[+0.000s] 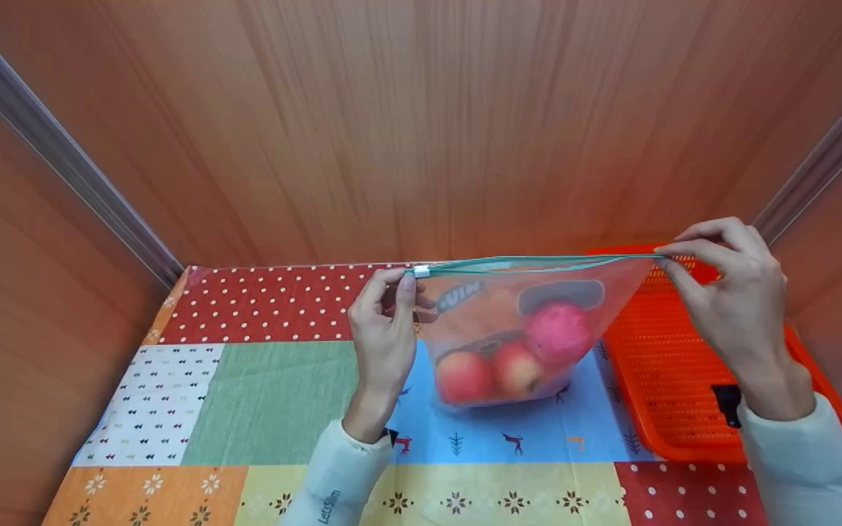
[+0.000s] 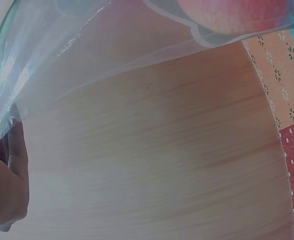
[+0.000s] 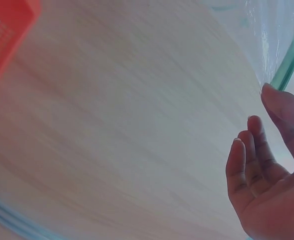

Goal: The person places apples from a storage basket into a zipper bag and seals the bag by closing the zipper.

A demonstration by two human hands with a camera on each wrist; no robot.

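Note:
A frosted clear slider bag [image 1: 487, 314] with a green zip edge hangs between both hands. Two red-yellow apples [image 1: 465, 376] and a bright pink round fruit [image 1: 558, 332], its kind unclear, lie in its bottom. At the top left corner, beside the white slider [image 1: 422, 271], my left hand [image 1: 384, 321] pinches the bag. My right hand [image 1: 739, 292] pinches the opposite top corner between thumb and forefinger, its other fingers apart from the bag. In the right wrist view the green zip strip [image 3: 290, 55] runs up from the thumb tip. The zip edges stand slightly parted in the middle.
An orange plastic basket [image 1: 684, 394] with a perforated bottom stands at the right, partly behind the right arm. A patchwork tablecloth [image 1: 275, 402] covers the table. Wood-grain panels [image 1: 421, 131] close off the back and both sides.

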